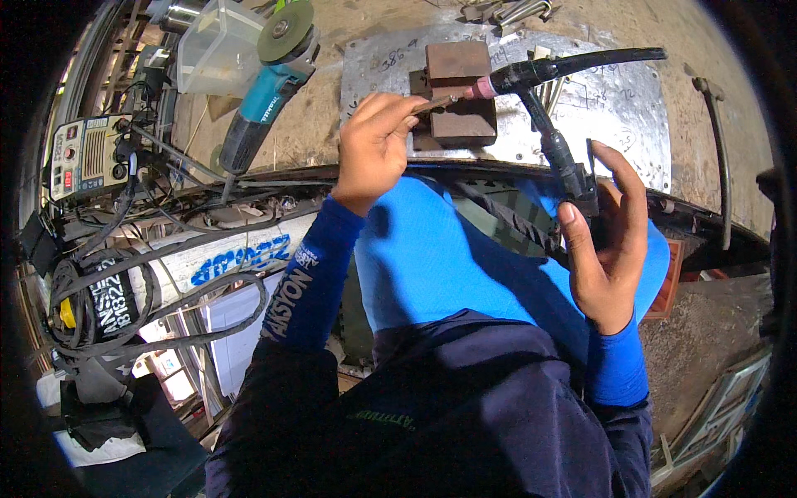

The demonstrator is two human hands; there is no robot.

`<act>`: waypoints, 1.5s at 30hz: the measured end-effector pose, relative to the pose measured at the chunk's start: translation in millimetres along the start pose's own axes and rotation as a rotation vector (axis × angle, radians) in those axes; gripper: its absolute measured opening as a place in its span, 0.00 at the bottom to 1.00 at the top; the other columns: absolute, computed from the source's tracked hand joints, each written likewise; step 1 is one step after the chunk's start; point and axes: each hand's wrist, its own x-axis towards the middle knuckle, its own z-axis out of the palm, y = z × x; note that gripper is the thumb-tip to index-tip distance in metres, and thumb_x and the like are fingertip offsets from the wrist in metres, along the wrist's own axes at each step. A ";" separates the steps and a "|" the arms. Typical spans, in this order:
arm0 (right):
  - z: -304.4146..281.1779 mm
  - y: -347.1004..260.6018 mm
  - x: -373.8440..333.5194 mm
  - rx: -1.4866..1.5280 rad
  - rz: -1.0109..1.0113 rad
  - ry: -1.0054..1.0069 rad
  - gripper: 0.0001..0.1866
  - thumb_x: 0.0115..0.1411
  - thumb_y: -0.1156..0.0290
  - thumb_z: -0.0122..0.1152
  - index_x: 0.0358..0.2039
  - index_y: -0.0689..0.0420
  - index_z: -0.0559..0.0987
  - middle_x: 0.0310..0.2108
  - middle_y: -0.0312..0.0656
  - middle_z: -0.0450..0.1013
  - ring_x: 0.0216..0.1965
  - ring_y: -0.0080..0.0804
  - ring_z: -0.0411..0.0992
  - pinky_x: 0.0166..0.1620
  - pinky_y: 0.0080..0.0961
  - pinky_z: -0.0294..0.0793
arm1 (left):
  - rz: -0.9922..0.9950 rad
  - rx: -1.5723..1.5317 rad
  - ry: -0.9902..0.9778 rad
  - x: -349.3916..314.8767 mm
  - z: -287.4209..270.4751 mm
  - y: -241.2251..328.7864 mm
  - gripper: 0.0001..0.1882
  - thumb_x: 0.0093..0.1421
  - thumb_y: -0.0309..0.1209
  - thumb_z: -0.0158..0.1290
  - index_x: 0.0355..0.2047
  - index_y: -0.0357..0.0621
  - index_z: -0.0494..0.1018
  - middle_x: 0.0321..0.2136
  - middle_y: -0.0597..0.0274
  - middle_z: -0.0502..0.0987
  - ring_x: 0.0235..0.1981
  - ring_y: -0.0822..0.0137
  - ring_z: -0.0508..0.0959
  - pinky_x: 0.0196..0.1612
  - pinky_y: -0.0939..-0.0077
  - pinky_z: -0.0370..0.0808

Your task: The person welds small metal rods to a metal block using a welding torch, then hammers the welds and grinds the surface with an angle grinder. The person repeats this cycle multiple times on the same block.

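Observation:
My left hand (375, 148) pinches a short, thin metal piece (437, 105) between thumb and fingertips, its tip pointing right. That tip sits close to the pink cup (479, 88) of a black TIG welding torch (540, 120); whether they touch I cannot tell. My right hand (613, 249) has thumb and fingers round the lower end of the torch handle, and the long back cap (614, 60) points right. Under the torch head and the metal piece are brown rectangular blocks (459, 61), resting on a scribbled silver metal plate (378, 62).
A teal angle grinder (267, 100) lies left of the plate, beside a clear plastic box (217, 50). Further left stand a welding machine (90, 158) and coiled black cables (75, 307). A hammer (718, 141) lies at the right. Metal pieces (519, 12) lie at the back.

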 end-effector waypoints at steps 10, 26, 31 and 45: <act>4.9 7.5 -4.1 -0.029 -0.074 0.029 0.30 0.66 0.85 0.61 0.69 0.66 0.67 0.66 0.52 0.69 0.65 0.39 0.70 0.68 0.32 0.66 | -0.023 -0.054 -0.045 5.3 -3.2 -0.5 0.13 0.60 0.16 0.60 0.46 0.35 0.83 0.38 0.49 0.84 0.39 0.51 0.82 0.46 0.64 0.79; 10.1 8.8 1.1 -0.144 -0.217 0.011 0.29 0.65 0.85 0.61 0.67 0.66 0.70 0.64 0.53 0.73 0.65 0.41 0.72 0.68 0.32 0.67 | -0.006 -0.058 -0.043 4.8 -2.6 -2.2 0.14 0.60 0.16 0.60 0.46 0.35 0.83 0.38 0.49 0.84 0.40 0.50 0.82 0.46 0.63 0.79; 9.0 7.8 0.6 -0.209 -0.234 -0.027 0.30 0.65 0.85 0.62 0.67 0.65 0.70 0.63 0.53 0.74 0.63 0.40 0.74 0.66 0.31 0.70 | -0.014 -0.043 -0.052 4.8 -5.3 -0.9 0.14 0.60 0.17 0.60 0.46 0.36 0.83 0.38 0.49 0.84 0.40 0.50 0.82 0.46 0.63 0.79; 9.8 17.9 -5.2 -0.224 -0.267 -0.003 0.29 0.65 0.84 0.63 0.67 0.65 0.70 0.61 0.51 0.75 0.60 0.40 0.76 0.63 0.32 0.72 | -0.007 -0.046 -0.067 4.3 -4.6 -3.0 0.13 0.63 0.18 0.59 0.48 0.35 0.83 0.38 0.51 0.83 0.39 0.54 0.82 0.46 0.66 0.78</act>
